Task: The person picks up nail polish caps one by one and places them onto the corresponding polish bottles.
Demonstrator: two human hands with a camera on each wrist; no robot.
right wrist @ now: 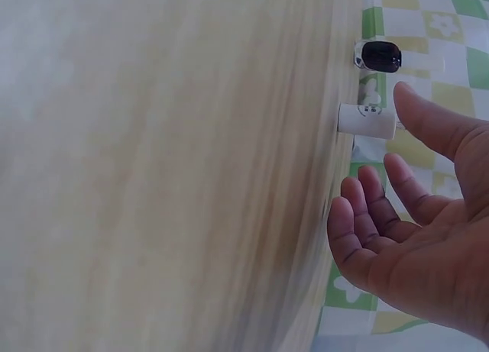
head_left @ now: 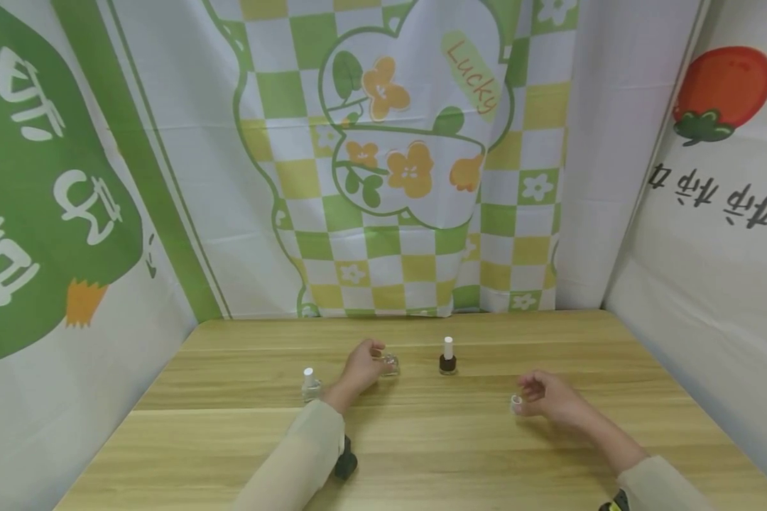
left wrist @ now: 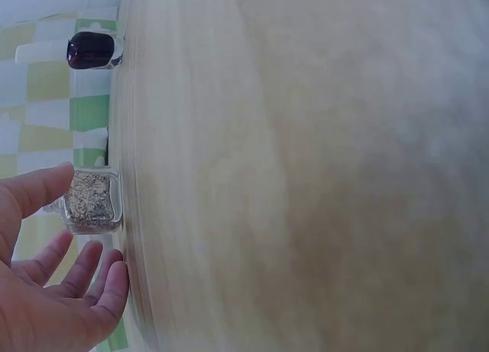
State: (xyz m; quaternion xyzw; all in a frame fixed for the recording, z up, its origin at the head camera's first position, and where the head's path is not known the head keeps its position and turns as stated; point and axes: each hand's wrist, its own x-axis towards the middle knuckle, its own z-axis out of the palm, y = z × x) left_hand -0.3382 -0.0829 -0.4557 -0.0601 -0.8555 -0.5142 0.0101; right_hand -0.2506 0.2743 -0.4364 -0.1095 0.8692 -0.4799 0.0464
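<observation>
In the head view, my left hand (head_left: 362, 370) is beside a small glittery nail polish bottle (head_left: 390, 365) with no white cap on it. The left wrist view shows silvery flakes in that bottle (left wrist: 92, 201); the thumb is at its upper part and the other fingers are spread loosely below. My right hand (head_left: 552, 399) is at a short white cap (head_left: 516, 404) standing on the table. From the right wrist, the thumb is near the top of the cap (right wrist: 367, 121), with the other fingers loosely bent and apart from it.
A dark nail polish bottle (head_left: 447, 364) with a tall white cap stands between the hands. To the left, near my left wrist, is a clear bottle (head_left: 311, 389) with a white cap. Patterned curtains (head_left: 383, 270) hang behind the wooden table (head_left: 434, 454) and at its sides.
</observation>
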